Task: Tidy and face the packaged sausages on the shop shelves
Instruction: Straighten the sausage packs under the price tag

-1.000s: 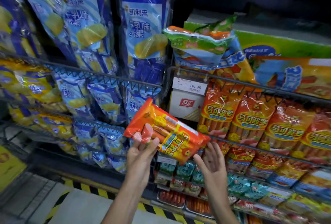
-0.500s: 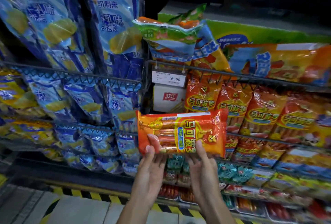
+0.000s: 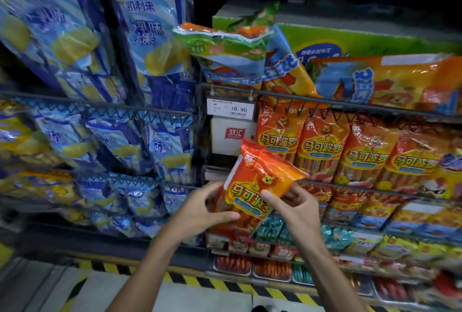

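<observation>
An orange-red sausage pack (image 3: 252, 181) stands nearly upright in front of the shelves, its label facing me and its top tilted to the right. My left hand (image 3: 202, 209) grips its lower left side, thumb across the front. My right hand (image 3: 292, 205) grips its right edge, thumb on the label. Behind it, a row of matching sausage packs (image 3: 322, 149) stands upright on a wire shelf (image 3: 350, 186), with an open gap at the row's left end in front of a white box (image 3: 231, 137).
A price tag reading 16.90 (image 3: 231, 110) hangs on the wire rail above the gap. Loose bags (image 3: 225, 47) lie askew on the shelf above. Blue snack bags (image 3: 150, 37) fill the racks to the left. Smaller packs (image 3: 270, 231) and trays line the lower shelves. A yellow-black striped edge (image 3: 190, 280) marks the floor.
The pack has turned from lying sideways to nearly upright, label still facing me. Both hands shifted from under its lower edge to gripping its sides. My view moved closer to the shelf.
</observation>
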